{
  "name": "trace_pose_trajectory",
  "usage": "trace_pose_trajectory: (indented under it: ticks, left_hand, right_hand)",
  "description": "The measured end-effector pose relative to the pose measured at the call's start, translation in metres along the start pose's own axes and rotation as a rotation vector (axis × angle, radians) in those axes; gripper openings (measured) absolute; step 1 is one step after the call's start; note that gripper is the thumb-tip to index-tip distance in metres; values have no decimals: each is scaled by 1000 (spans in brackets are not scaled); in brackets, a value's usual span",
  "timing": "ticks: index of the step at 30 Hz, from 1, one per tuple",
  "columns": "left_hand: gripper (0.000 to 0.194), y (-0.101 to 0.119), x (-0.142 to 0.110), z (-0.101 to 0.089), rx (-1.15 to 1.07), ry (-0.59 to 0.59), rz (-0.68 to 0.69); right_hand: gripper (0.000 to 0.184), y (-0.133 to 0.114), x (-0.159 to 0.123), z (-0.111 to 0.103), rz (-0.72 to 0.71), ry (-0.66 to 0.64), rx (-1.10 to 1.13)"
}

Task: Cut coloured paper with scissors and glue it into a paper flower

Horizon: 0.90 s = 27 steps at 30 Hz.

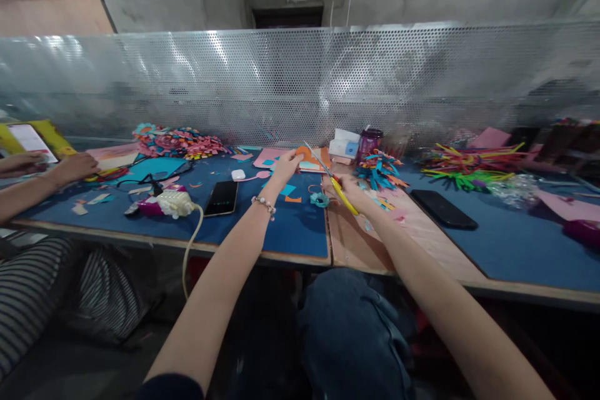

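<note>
L hand pinching orange pc; R hand gripping yellow-hdl scissors, blades nr pc.

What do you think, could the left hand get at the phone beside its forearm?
Probably yes: nothing covers the phone and it lies close by, though the left hand would likely have to release its orange piece first.

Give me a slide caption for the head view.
Left hand holds an orange piece; right hand holds yellow-handled scissors over a cluttered worktable.
</note>
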<state>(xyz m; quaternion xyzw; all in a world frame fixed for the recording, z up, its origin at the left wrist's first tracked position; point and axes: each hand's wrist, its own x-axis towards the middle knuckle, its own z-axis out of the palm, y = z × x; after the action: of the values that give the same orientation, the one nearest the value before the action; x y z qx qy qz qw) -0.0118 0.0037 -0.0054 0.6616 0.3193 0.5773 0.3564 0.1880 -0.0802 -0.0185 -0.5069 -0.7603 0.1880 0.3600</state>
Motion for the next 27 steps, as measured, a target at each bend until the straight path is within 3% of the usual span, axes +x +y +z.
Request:
trace_pose_trajectory:
  ticks: [5, 11, 20, 27]
  left_hand:
    - [20, -3, 0, 0, 34, -60, -52]
    - [20, -7, 2, -4, 169, -39, 30]
    - [19, -5, 4, 0, 67, -12, -60]
    - [14, 3, -1, 6, 90, -47, -13]
  right_hand:
    - [52, 8, 7, -2, 44, 112, -219]
    - [60, 7, 7, -8, 46, 132, -293]
    - [59, 9, 5, -15, 41, 43, -265]
    - [53, 13, 5, -19, 47, -38, -192]
